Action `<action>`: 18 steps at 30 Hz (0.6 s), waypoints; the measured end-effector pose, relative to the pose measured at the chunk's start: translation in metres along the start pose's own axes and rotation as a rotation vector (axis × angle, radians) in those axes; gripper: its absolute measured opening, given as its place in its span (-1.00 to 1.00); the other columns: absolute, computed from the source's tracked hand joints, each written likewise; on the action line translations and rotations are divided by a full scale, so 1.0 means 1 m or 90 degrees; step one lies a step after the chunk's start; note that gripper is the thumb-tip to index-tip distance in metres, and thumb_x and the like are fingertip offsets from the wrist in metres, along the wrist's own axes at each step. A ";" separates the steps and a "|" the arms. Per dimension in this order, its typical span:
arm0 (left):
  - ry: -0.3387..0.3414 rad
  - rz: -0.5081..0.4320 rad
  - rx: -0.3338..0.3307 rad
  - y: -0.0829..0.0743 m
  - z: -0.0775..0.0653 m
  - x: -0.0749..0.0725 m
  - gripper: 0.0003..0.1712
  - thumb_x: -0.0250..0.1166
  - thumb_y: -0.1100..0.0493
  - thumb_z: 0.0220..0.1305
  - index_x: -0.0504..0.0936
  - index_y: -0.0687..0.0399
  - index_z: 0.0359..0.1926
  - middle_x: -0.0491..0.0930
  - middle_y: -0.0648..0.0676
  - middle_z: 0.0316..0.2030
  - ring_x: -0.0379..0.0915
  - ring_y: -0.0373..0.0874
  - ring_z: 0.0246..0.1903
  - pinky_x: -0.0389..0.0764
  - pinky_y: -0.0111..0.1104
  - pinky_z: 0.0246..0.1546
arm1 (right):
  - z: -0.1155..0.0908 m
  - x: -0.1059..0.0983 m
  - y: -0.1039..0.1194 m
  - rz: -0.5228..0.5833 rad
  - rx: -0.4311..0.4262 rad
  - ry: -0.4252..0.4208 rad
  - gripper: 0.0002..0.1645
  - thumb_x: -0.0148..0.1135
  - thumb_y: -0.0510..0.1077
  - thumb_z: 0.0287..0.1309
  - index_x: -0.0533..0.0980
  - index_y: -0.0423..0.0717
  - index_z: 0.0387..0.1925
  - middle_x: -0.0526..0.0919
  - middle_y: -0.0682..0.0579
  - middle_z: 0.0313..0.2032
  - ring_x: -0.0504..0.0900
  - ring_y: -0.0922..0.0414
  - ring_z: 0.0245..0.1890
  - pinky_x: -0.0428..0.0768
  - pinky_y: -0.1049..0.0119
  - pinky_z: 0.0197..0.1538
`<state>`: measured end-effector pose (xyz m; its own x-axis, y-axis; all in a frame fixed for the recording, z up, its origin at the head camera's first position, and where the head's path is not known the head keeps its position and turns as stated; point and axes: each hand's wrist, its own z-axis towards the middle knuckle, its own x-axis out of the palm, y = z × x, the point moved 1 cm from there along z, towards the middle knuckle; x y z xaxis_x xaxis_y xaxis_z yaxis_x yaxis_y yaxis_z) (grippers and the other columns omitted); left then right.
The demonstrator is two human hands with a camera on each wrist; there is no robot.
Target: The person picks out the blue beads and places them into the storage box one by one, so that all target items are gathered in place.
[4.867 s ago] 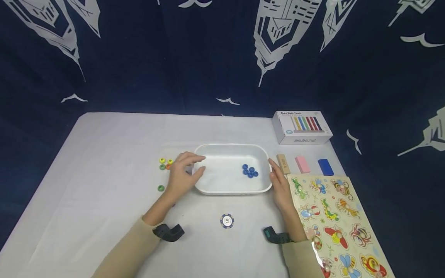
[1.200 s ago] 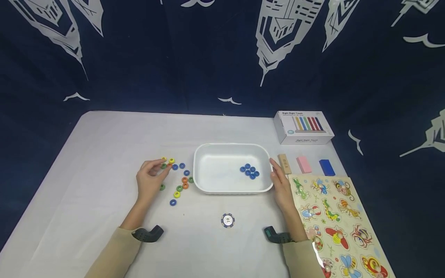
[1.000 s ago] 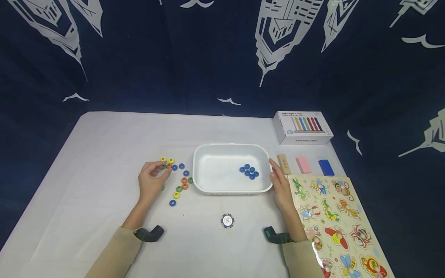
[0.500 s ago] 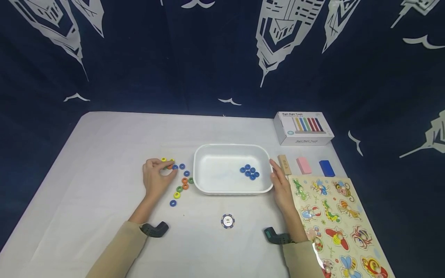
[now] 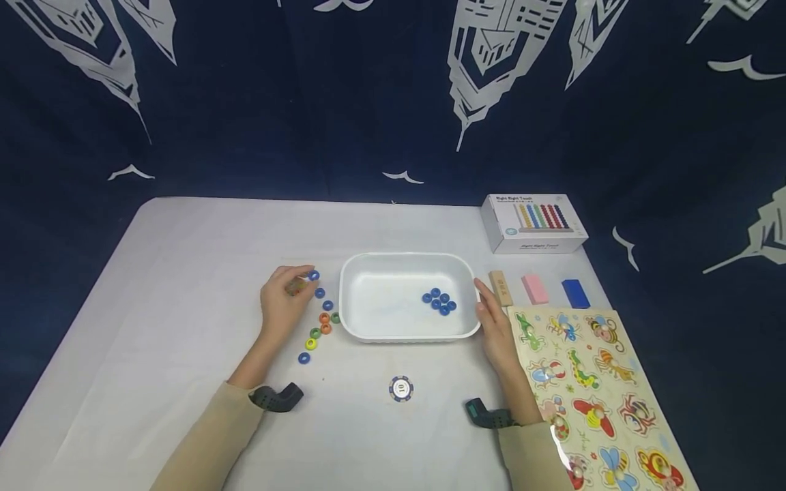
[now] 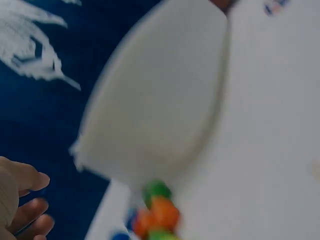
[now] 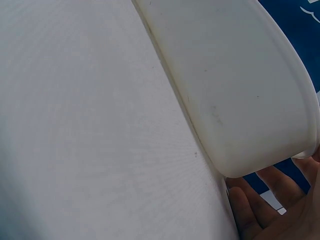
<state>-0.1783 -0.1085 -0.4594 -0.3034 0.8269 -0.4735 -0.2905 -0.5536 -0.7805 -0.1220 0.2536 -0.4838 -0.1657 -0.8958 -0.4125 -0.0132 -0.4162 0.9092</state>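
Between thumb and index finger my left hand [image 5: 284,300] pinches a blue bead [image 5: 314,275], held just left of the white tray [image 5: 368,339]. Beads lie on the table about this hand: blue [image 5: 320,292], orange [image 5: 326,329], green [image 5: 315,333] and yellow [image 5: 310,344]. Other beads are partly hidden behind the hand. My right hand [image 5: 499,334] touches the tray's right end, its fingers nearly straight against the wall in the right wrist view. Several blue beads [image 5: 436,305] sit inside the tray, towards the right. The left wrist view is blurred.
A poker chip [image 5: 401,389] lies in front of the tray. To the right are a wooden block [image 5: 500,288], a pink block [image 5: 535,290], a blue block [image 5: 575,294] and an insect puzzle board [image 5: 589,395]. A white box [image 5: 534,225] stands at the back right.
My left hand went from the tray's left rim back to the loose beads, then took hold of a blue bead and raised it. The tray holds one more blue bead. My right hand stayed put.
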 end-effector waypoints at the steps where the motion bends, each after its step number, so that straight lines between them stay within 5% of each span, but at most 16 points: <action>1: 0.016 -0.026 0.007 -0.011 0.004 0.003 -0.70 0.34 0.16 -0.04 0.62 0.00 -0.19 0.56 0.02 -0.29 0.45 -0.11 -0.28 0.47 -0.26 -0.24 | 0.000 0.000 0.000 -0.001 0.002 -0.002 -0.52 -0.26 0.18 0.26 0.12 0.48 0.22 0.09 0.28 0.31 0.09 0.18 0.31 0.10 0.17 0.30; 5: 0.105 -0.089 0.029 -0.051 0.019 0.024 -0.69 0.32 0.15 -0.01 0.60 -0.03 -0.16 0.60 -0.01 -0.35 0.47 -0.18 -0.32 0.48 -0.29 -0.26 | 0.000 -0.001 0.000 -0.006 0.004 -0.003 -0.53 -0.26 0.17 0.26 0.11 0.50 0.21 0.09 0.30 0.30 0.10 0.18 0.30 0.11 0.18 0.30; 9: 0.200 -0.100 0.029 -0.075 0.027 0.059 -0.71 0.34 0.14 -0.04 0.61 -0.04 -0.19 0.60 -0.05 -0.40 0.46 -0.24 -0.34 0.49 -0.37 -0.30 | 0.000 0.000 0.001 -0.006 0.000 0.000 -0.53 -0.26 0.15 0.27 0.11 0.49 0.22 0.09 0.31 0.30 0.10 0.18 0.30 0.11 0.18 0.30; 18: 0.340 -0.038 -0.034 -0.075 0.032 0.128 -0.76 0.35 0.14 -0.07 0.64 -0.05 -0.27 0.56 -0.07 -0.51 0.42 -0.25 -0.51 0.44 -0.49 -0.49 | 0.000 -0.001 0.001 -0.004 0.001 0.003 -0.52 -0.25 0.17 0.26 0.12 0.46 0.22 0.10 0.29 0.30 0.10 0.13 0.31 0.09 0.14 0.30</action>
<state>-0.2244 0.0359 -0.4490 0.2200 0.7999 -0.5583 -0.2422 -0.5097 -0.8256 -0.1215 0.2539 -0.4822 -0.1609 -0.8939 -0.4184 -0.0153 -0.4217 0.9066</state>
